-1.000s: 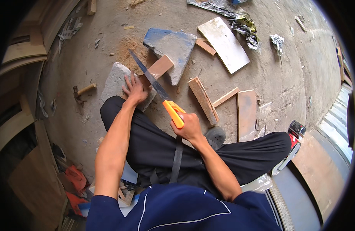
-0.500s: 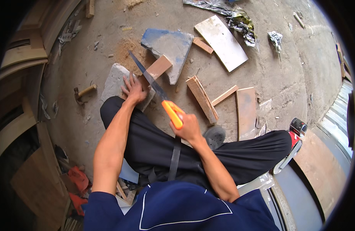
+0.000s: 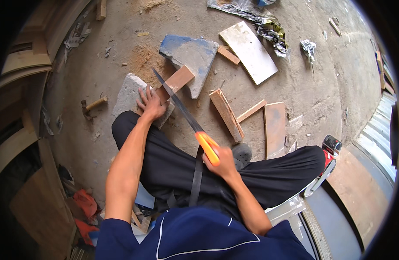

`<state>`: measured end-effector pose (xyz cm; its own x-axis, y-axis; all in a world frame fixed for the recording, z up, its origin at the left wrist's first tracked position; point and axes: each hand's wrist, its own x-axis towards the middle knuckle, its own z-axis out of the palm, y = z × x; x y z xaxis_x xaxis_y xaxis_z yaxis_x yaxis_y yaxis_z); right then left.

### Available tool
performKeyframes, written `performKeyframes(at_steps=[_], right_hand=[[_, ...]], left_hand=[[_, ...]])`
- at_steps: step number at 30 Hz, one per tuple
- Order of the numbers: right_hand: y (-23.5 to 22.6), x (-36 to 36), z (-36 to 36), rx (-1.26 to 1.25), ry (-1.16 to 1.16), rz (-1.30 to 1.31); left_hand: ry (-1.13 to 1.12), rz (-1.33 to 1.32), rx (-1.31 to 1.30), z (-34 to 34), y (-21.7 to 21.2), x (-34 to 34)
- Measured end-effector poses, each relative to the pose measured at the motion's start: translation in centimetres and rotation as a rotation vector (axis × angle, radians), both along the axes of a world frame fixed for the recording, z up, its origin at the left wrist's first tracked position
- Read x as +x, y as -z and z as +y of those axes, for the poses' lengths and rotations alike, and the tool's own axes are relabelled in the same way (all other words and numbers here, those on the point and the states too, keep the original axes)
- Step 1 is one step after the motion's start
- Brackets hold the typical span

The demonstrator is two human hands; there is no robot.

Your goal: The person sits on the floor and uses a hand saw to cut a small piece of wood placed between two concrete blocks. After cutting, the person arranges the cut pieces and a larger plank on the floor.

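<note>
My right hand (image 3: 221, 162) grips the orange handle of a hand saw (image 3: 182, 109). Its long dark blade lies across a short wooden block (image 3: 177, 83), slanting up to the left. My left hand (image 3: 150, 104) presses down on the near end of that block, fingers spread and partly over a pale rough slab (image 3: 129, 93). Part of the block under my palm is hidden. The block's far end rests on a grey and blue triangular slab of stone or concrete (image 3: 193, 54).
Sawdust (image 3: 143, 60) lies beyond the block. A hammer (image 3: 94, 106) is at the left. A rough wooden piece (image 3: 226, 113), a flat board (image 3: 275, 129) and a white panel (image 3: 248, 52) lie to the right. A red belt sander (image 3: 325, 167) stands by my right knee.
My right hand has drawn the saw back toward me and to the right, so its tip sits nearer the block. My left hand and the block stay in place.
</note>
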<state>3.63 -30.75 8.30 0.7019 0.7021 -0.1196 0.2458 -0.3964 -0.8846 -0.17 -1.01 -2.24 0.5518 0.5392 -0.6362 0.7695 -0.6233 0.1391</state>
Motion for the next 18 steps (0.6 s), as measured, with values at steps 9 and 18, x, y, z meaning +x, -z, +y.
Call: performKeyframes(at_steps=[9, 18], right_hand=[[2.4, 1.5, 1.6, -0.072, -0.068, 0.042], [2.8, 3.4, 4.1, -0.085, -0.115, -0.04]], left_hand=[[-0.003, -0.03, 0.003, 0.6, 0.6, 0.0], [-0.02, -0.016, 0.002, 0.9, 0.4, 0.3]])
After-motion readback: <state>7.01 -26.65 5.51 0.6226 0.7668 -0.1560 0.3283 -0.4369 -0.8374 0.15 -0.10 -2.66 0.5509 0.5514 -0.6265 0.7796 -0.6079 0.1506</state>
